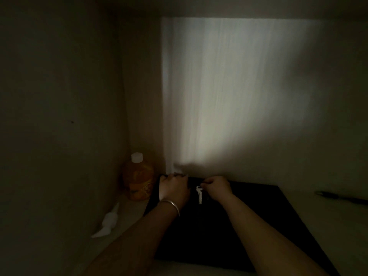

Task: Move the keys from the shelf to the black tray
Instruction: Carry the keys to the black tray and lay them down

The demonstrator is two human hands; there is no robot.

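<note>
The scene is dim. A black tray (258,212) lies flat on the pale shelf against the back wall. A silver key (199,195) hangs over the tray's far end, dangling from the fingers of my right hand (217,188), which is closed on its top. My left hand (174,188), with a thin bangle at the wrist, rests at the tray's far left corner with fingers curled; what it holds, if anything, is hidden in the dark.
An orange bottle (138,177) with a white cap stands in the left corner beside the tray. A white spray nozzle (107,222) lies on the shelf at the left. A dark pen-like object (342,197) lies at the right edge.
</note>
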